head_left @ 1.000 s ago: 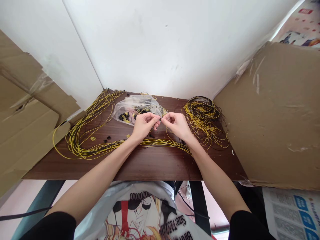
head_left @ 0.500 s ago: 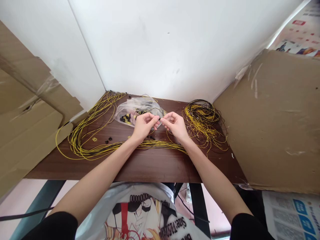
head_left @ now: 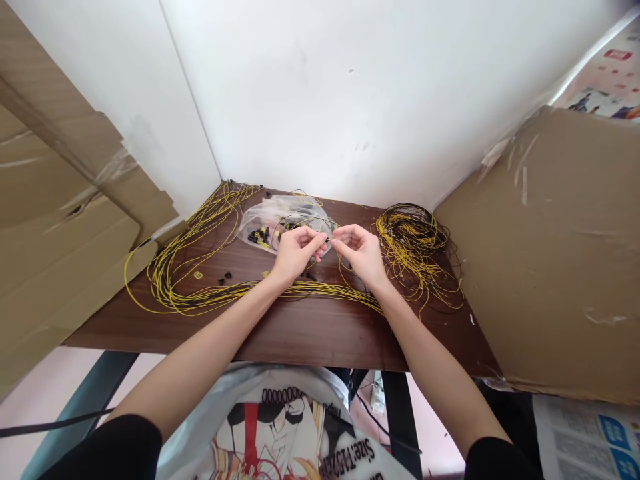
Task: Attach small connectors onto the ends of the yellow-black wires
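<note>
My left hand (head_left: 299, 252) is closed in a pinch, with a small black connector (head_left: 327, 241) just showing at its fingertips. Close beside it, my right hand (head_left: 361, 252) also pinches, thumb against fingers, at the right side of the connector; what it grips is too small to make out. Thin wires curve around the fingertips. Behind the hands lies a clear plastic bag (head_left: 260, 212) holding black and yellow small parts (head_left: 259, 236). Under my forearms runs a long bundle of yellow and black wires (head_left: 173, 293).
A coiled heap of yellow and black wires (head_left: 413, 233) lies on the right of the brown tabletop (head_left: 320, 333). Loose black pieces (head_left: 225, 278) and a yellow piece (head_left: 198, 275) lie at left. Cardboard (head_left: 545, 253) flanks both sides; a white wall (head_left: 320, 100) stands behind.
The whole view has shifted slightly, so the table and hands appear a little farther right. Both hands keep their pinch at the small black connector, with fingertips still close together.
</note>
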### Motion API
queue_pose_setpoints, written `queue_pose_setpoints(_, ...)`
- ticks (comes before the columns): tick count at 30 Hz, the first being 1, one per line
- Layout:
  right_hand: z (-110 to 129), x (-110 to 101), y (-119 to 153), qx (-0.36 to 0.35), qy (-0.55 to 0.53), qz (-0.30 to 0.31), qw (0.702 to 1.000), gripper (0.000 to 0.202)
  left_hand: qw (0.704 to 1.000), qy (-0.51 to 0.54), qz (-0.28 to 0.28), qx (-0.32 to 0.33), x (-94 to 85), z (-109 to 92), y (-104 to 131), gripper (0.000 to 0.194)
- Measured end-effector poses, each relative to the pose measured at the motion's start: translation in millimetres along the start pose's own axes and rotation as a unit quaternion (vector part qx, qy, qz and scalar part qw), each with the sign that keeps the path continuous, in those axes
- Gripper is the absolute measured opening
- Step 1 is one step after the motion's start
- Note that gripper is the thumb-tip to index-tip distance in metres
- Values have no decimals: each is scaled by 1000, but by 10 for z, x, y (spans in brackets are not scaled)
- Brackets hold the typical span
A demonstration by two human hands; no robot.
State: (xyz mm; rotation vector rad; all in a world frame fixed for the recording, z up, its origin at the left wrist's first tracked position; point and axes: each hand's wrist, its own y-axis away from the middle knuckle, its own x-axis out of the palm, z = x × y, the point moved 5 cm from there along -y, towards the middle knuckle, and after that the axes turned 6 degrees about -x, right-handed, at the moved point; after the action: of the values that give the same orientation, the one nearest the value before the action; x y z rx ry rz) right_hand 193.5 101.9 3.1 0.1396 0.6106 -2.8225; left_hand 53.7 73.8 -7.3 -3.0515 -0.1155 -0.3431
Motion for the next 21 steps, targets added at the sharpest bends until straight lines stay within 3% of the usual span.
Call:
queue_pose_setpoints(12, 35, -7, 18, -41, 91, 7, 995, 14, 997, -76, 4, 21, 17, -32, 38, 23)
queue_pose_setpoints(21, -9, 50, 25, -29, 66, 26, 997, 16, 995, -84, 29, 51, 30, -53, 21, 18)
